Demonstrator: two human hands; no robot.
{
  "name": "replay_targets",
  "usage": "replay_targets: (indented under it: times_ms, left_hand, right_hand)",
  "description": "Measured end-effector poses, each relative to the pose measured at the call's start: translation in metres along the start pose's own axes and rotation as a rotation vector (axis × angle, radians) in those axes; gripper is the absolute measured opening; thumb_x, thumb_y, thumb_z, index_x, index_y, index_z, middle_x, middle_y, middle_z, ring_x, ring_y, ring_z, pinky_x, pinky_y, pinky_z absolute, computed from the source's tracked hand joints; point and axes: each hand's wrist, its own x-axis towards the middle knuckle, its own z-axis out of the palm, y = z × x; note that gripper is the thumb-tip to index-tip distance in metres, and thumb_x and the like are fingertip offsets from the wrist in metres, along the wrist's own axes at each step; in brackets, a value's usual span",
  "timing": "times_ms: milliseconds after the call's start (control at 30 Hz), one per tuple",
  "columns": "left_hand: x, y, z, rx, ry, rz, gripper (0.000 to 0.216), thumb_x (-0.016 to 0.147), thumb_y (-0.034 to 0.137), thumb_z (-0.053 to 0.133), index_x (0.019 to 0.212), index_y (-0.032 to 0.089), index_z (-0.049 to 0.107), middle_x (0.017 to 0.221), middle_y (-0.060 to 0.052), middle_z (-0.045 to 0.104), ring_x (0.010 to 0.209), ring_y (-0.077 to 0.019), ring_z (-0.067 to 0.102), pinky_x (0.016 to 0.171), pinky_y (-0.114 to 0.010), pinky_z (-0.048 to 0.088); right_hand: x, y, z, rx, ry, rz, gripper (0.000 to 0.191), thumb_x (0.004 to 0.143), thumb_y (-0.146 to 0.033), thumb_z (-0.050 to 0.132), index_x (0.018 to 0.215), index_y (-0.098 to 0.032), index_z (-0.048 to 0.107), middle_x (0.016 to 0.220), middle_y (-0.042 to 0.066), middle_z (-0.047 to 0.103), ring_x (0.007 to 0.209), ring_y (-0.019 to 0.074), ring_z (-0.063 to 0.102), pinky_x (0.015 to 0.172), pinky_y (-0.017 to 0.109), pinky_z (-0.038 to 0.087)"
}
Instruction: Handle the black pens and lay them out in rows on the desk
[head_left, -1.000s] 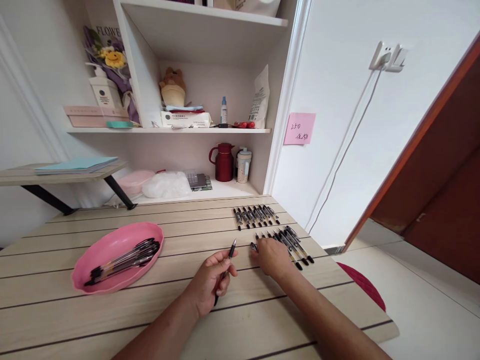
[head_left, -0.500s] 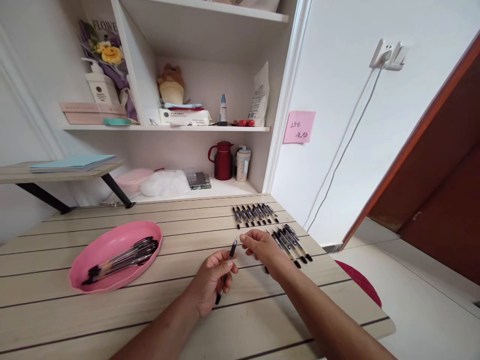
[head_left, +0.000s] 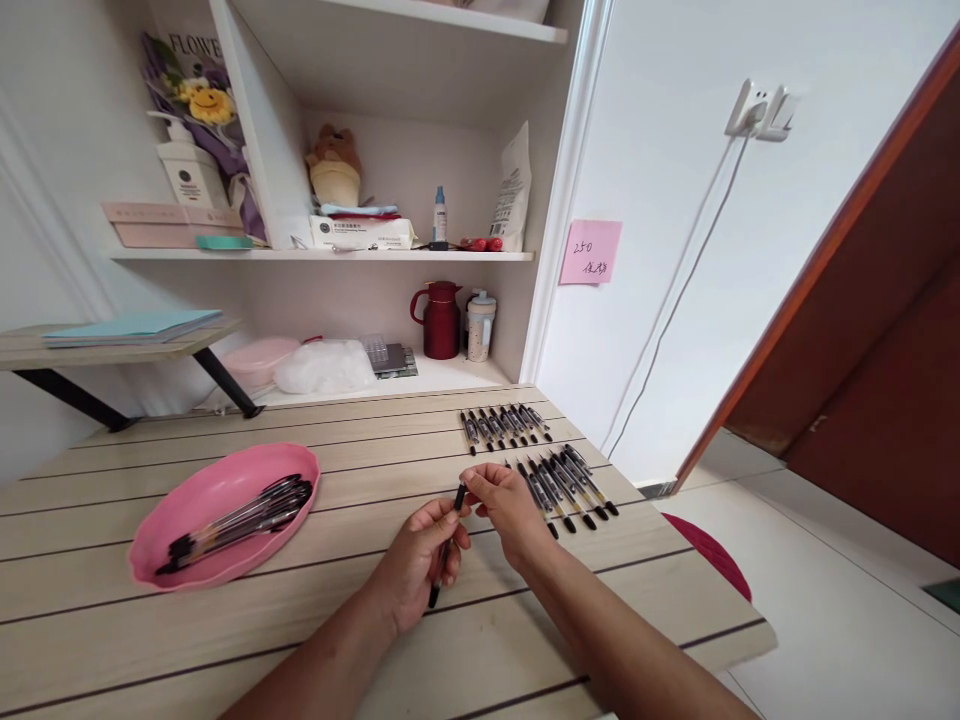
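My left hand (head_left: 420,560) is closed round the barrel of a black pen (head_left: 448,545), held slanted above the wooden table (head_left: 225,620). My right hand (head_left: 506,505) pinches a black cap on the pen's upper tip. Just right of my right hand lies a row of several capped black pens (head_left: 562,483). A second row of capped pens (head_left: 504,427) lies farther back. At the left, a pink oval tray (head_left: 187,500) holds several more black pens (head_left: 240,515).
Behind the table, white shelves hold a dark red jug (head_left: 439,320), a white cup (head_left: 478,327), a pink box (head_left: 259,360) and a plush toy (head_left: 334,170). A pink note (head_left: 591,251) sticks to the wall. The table's right edge drops beside a red stool (head_left: 709,555).
My right hand left the near row of pens, moved left with a cap and brought it onto the tip of the pen held in my left hand. The view shifted slightly.
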Motion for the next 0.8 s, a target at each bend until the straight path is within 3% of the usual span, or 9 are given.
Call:
replay_targets:
  times_ms: [333, 467, 600, 800]
  left_hand:
    - [-0.0008, -0.0001, 0.0004, 0.014, 0.009, -0.017, 0.021, 0.074, 0.035, 0.054, 0.086, 0.017, 0.050, 0.060, 0.004, 0.053, 0.035, -0.0026, 0.038, 0.035, -0.016, 0.021]
    - [-0.0012, -0.0001, 0.0000, 0.026, 0.005, -0.012, 0.020, 0.076, 0.034, 0.053, 0.086, 0.017, 0.050, 0.060, 0.004, 0.052, 0.035, -0.0023, 0.037, 0.034, -0.015, 0.019]
    - [0.0001, -0.0001, -0.0002, 0.024, 0.001, -0.021, 0.021, 0.074, 0.035, 0.054, 0.085, 0.017, 0.050, 0.059, 0.005, 0.053, 0.033, -0.0019, 0.035, 0.034, -0.016, 0.017]
    - [0.0010, -0.0002, -0.0006, 0.021, -0.015, -0.023, 0.021, 0.074, 0.036, 0.055, 0.084, 0.018, 0.049, 0.058, 0.005, 0.053, 0.032, -0.0017, 0.034, 0.033, -0.015, 0.016]
  right_hand:
    - [0.0008, 0.0011, 0.0014, 0.082, -0.054, 0.028, 0.033, 0.065, -0.048, 0.058, 0.069, -0.016, 0.053, 0.057, -0.002, 0.056, 0.046, 0.0077, 0.047, 0.049, 0.022, 0.033]
    - [0.0009, 0.0013, -0.0005, 0.061, -0.069, 0.043, 0.032, 0.061, -0.046, 0.062, 0.062, -0.015, 0.051, 0.050, -0.003, 0.053, 0.045, 0.0072, 0.046, 0.048, 0.021, 0.032]
    - [0.0001, 0.0001, -0.0019, 0.125, -0.100, 0.052, 0.032, 0.061, -0.045, 0.062, 0.071, -0.015, 0.055, 0.064, -0.001, 0.059, 0.049, 0.0070, 0.048, 0.051, 0.022, 0.036]
    - [0.0006, 0.0007, -0.0024, 0.130, -0.138, 0.063, 0.030, 0.059, -0.041, 0.066, 0.064, -0.014, 0.055, 0.057, -0.002, 0.056, 0.048, 0.0068, 0.046, 0.052, 0.022, 0.037]
